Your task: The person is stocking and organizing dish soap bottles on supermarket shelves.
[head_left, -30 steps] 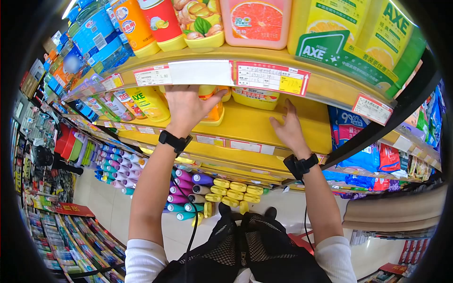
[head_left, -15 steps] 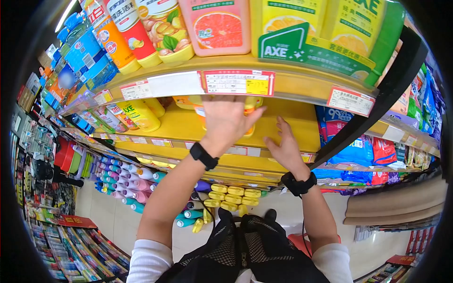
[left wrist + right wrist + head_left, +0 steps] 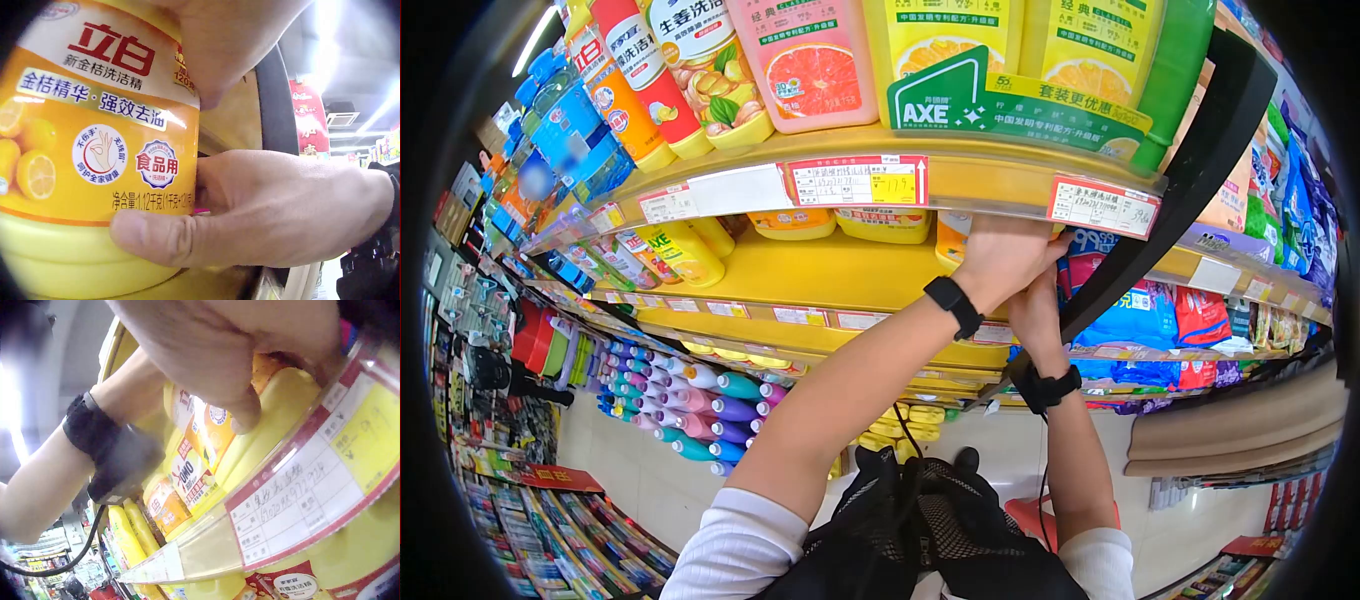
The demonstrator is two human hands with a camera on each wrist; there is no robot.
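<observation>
An orange-and-yellow dish soap bottle stands at the right end of the lower shelf, under the upper shelf's edge. My left hand reaches in under that edge and grips the bottle's upper part; its fingers are hidden. Below it, my right hand holds the bottle's lower right side. The thumb of the right hand lies across the front near the yellow base, with the other fingers out of sight behind. To the left stand another orange-labelled bottle and a yellow OMO bottle.
Over my hands, the upper shelf's edge carries price tags and a row of large detergent bottles. A black upright borders the shelf on the right, with blue bags beyond it. Several bottles stand on the floor.
My left hand has moved right along the lower shelf, bringing the orange-and-yellow dish soap bottle to the shelf's right end. My right hand has shifted right and now holds the bottle too.
</observation>
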